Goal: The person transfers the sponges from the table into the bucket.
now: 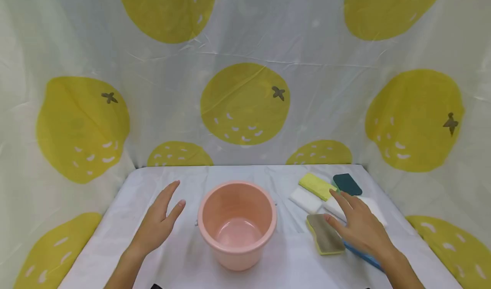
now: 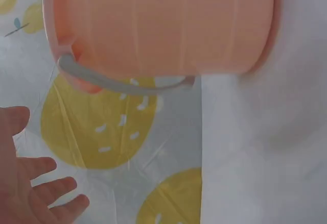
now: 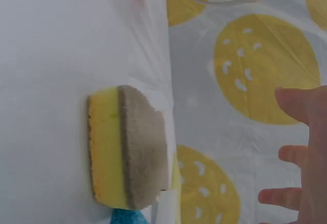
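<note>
A pink bucket stands upright in the middle of the white-covered table, and its inside looks bare. Its grey handle hangs down the side in the left wrist view. To the left of the bucket my left hand hovers with fingers extended, touching nothing. Over on the right, my right hand is held above a group of cleaning pads, its fingers spread and holding nothing. Nearest its thumb lies a yellow sponge with a grey-brown top. A blue item is partly hidden beneath that hand.
Behind the sponge lie a yellow pad, a dark green pad, a white pad and more white pieces. A lemon-print curtain encloses the table at the back and both sides.
</note>
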A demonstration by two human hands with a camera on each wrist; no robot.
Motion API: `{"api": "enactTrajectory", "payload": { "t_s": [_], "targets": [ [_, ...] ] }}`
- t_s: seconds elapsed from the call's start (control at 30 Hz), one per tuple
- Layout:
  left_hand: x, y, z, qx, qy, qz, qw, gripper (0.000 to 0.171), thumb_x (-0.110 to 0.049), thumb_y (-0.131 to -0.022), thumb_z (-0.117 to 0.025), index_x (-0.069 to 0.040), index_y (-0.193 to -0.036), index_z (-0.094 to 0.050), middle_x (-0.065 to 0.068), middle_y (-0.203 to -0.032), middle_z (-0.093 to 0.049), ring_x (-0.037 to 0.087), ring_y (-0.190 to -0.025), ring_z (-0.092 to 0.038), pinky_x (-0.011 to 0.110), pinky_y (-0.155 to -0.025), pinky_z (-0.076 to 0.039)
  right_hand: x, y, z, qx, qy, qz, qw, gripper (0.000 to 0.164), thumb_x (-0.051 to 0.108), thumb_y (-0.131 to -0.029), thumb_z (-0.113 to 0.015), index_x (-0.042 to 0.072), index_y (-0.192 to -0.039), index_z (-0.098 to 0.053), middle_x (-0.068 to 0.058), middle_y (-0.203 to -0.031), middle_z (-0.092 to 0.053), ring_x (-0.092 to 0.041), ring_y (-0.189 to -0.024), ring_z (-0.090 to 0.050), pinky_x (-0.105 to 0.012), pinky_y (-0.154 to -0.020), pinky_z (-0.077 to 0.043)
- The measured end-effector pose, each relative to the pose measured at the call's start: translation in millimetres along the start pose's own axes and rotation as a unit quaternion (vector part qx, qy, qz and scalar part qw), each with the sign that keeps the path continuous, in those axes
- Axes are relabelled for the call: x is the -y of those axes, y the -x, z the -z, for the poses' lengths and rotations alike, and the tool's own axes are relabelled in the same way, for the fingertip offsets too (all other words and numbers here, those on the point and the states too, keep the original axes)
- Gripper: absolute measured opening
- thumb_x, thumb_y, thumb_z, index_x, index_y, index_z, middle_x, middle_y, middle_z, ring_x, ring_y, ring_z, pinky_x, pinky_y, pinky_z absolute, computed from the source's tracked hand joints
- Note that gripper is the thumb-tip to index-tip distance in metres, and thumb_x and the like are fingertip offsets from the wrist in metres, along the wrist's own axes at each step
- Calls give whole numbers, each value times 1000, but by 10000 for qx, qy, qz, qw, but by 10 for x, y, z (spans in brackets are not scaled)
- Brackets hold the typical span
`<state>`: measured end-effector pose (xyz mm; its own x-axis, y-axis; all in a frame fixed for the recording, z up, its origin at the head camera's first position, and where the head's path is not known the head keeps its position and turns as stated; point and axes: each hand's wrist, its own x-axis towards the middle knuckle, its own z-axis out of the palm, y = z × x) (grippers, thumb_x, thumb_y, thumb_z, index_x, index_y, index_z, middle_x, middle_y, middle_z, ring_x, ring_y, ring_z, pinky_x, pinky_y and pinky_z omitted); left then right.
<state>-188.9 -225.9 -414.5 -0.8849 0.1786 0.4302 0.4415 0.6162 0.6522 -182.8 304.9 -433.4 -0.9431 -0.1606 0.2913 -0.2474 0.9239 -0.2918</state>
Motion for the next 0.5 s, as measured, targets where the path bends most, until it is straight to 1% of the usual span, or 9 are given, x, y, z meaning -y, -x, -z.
{"api": "enactTrajectory", "payload": {
  "t_s": [0.1, 0.17, 0.23, 0.33, 0.4, 0.5],
  "targets": [
    [-57, -19, -130, 8, 747, 94, 9972, 58, -27, -106, -62, -9, -157, -41, 14, -158, -42, 38, -146, -37, 64, -107, -37, -19, 65, -83, -211, -62, 75, 9997, 76, 56, -98, -63, 16, -159, -42, -25, -151, -47, -51, -135, -41, -76, -92, -38],
    [-89, -25, -202, 79, 1276, 320, 9913, 56, -25, -105, -64, -9, -155, -44, 11, -156, -46, 35, -144, -41, 54, -106, -43, -24, 112, -148, -295, -72, 68, 9995, 74, 55, -98, -64, 14, -156, -45, -25, -148, -50, -51, -133, -43, -75, -91, -39],
    [-110, -26, -261, 158, 1797, 614, 9817, 55, -24, -104, -65, -8, -153, -46, 10, -154, -48, 33, -144, -42, 40, -105, -46, -24, 157, -216, -354, -82, 44, 9993, 73, 54, -98, -65, 11, -154, -48, -25, -146, -52, -51, -130, -45, -74, -91, -39],
    [-120, -32, -335, 216, 2516, 1028, 9621, 53, -19, -104, -65, -7, -152, -46, 10, -153, -49, 32, -143, -43, 23, -102, -43, -35, 198, -296, -421, -97, 57, 9991, 72, 52, -97, -68, 8, -151, -50, -24, -142, -55, -50, -126, -48, -73, -92, -40],
    [-112, -28, -376, 236, 2858, 1193, 9505, 54, -17, -104, -65, -6, -153, -46, 11, -152, -50, 32, -143, -44, 19, -101, -42, -42, 208, -341, -483, -139, 99, 9987, 72, 50, -96, -70, 6, -150, -51, -24, -139, -57, -50, -125, -49, -71, -95, -39],
    [-86, 1, -426, 313, 3170, 1353, 9382, 56, -15, -103, -65, -4, -153, -44, 13, -152, -50, 29, -142, -45, 20, -102, -42, -38, 222, -417, -476, -173, 59, 9987, 74, 50, -95, -71, 2, -148, -52, -26, -135, -60, -50, -123, -51, -70, -97, -39]
  ]
}}
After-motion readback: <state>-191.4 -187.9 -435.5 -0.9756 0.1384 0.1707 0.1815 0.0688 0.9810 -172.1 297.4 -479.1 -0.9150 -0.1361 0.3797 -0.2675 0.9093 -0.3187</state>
